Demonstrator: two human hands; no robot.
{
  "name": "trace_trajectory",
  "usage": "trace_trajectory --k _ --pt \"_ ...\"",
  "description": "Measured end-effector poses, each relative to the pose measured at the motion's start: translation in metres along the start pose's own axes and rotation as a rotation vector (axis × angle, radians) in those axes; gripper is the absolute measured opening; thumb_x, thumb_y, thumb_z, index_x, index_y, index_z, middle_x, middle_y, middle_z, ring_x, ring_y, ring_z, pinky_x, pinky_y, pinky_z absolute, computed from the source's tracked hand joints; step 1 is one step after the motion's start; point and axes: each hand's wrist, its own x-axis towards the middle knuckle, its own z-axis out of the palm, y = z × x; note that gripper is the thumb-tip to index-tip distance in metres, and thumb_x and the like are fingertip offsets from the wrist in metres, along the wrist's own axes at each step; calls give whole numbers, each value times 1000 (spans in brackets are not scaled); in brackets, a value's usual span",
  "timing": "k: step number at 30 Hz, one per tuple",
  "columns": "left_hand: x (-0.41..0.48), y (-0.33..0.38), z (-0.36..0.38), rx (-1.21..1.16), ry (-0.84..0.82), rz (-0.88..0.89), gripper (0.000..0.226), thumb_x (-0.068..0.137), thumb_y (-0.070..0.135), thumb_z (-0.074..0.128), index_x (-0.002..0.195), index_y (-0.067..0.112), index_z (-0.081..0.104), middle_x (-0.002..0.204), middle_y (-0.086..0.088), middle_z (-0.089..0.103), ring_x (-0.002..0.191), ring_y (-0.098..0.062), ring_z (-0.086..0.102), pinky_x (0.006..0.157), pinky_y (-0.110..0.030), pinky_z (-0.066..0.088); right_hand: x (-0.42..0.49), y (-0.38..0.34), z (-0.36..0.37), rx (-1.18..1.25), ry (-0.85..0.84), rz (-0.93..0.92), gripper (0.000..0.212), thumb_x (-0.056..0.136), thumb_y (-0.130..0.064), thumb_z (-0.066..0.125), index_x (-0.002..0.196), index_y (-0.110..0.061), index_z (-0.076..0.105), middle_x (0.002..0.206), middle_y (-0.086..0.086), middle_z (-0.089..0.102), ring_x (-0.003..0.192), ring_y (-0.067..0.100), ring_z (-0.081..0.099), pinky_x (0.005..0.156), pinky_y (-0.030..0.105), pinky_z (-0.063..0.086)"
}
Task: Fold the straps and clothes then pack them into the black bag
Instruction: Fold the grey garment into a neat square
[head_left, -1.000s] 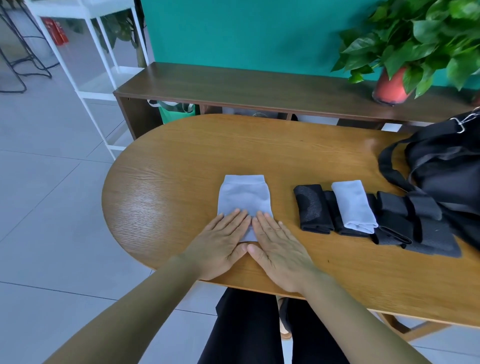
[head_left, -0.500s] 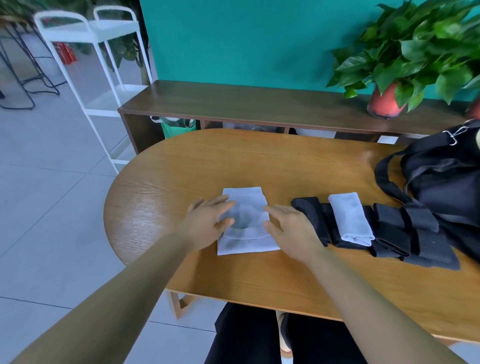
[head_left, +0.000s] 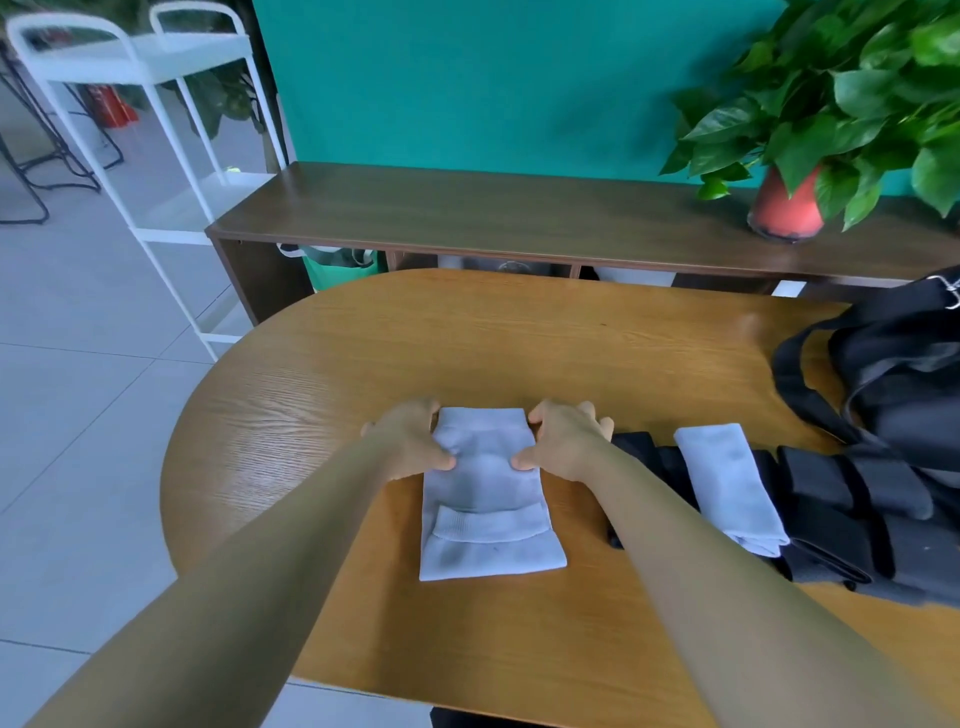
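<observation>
While white cloth lies on table, left hand and right hand pinch its far side edges; black bag at right.

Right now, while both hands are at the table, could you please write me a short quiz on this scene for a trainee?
1. True or false: the black bag stands on the floor.
2. What do the left hand and right hand grip? A) the white cloth; B) the bag's handle; C) a plant pot.
3. Fill in: the small folded white piece lies on top of the folded ___ straps.
Key: 1 false, it lies on the table; 2 A, one side edge each; 3 black.
</observation>
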Motion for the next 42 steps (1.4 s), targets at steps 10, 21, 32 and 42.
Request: trace_trajectory --k 10,21,32,42 --pt "-20 -18 10 -251 100 218 16 78 13 74 74 15 58 71 6 60 67 -9 53 63 -23 41 -16 11 -4 297 67 -217 9 80 -15 66 78 -16 57 89 4 62 87 15 46 94 34 30" --pt "-41 -35 12 44 364 419 21 82 10 64 80 30 66 78 16 61 67 0 50 68 -28 43 -32 26 25 -147 536 -662 21 69 -1 71 64 -21 71 69 -12 68 81 21 57 73 33 38" --pt "-52 -24 10 257 232 566 59 80 -2 53 127 34 56 130 22 53 122 -4 39 94 -33 29 -34 25 34 -385 631 -802 16 61 -7 70 67 -22 73 71 -6 66 78 24 56 73 32 35" --pt "-63 -38 21 352 213 675 46 76 24 32 102 29 69 121 18 63 117 -4 55 87 -29 22 -38 29 36 -435 605 -785 23 60 -2 74 73 -21 72 81 -2 64 85 25 52 73 30 31"
